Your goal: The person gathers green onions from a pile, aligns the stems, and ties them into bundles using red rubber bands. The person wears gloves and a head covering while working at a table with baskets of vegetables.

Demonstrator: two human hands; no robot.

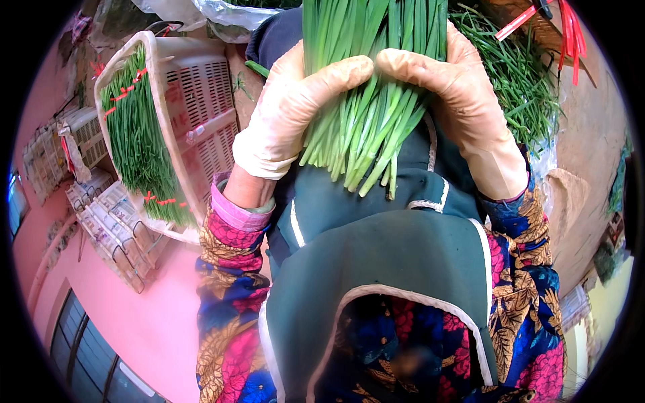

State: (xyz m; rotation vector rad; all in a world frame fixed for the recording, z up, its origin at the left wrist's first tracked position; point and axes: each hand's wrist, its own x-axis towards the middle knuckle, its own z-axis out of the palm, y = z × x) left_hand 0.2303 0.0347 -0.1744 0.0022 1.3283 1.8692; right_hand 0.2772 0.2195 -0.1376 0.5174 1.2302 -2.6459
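A thick bunch of green garlic chives (363, 106) lies between my two hands above my lap, its pale cut ends towards me and its leaves running out past the top edge. My left hand (302, 101), in a cream rubber glove, grips it from the left with the thumb across the stems. From the right my right hand (458, 95), gloved alike, clasps it, and the two thumb tips almost meet. Most fingers of both hands are hidden behind the stalks. Under the bunch is my dark green apron (383, 231) with white trim.
On the left, a white plastic crate (199, 95) holds chive bundles (141, 136) bound with red ties. Loose chives (519, 80) are heaped at the right, near hanging red strips (569, 40). More crates (111, 221) stand by the pink wall (166, 302). Clear plastic sheeting (227, 17) lies at the top.
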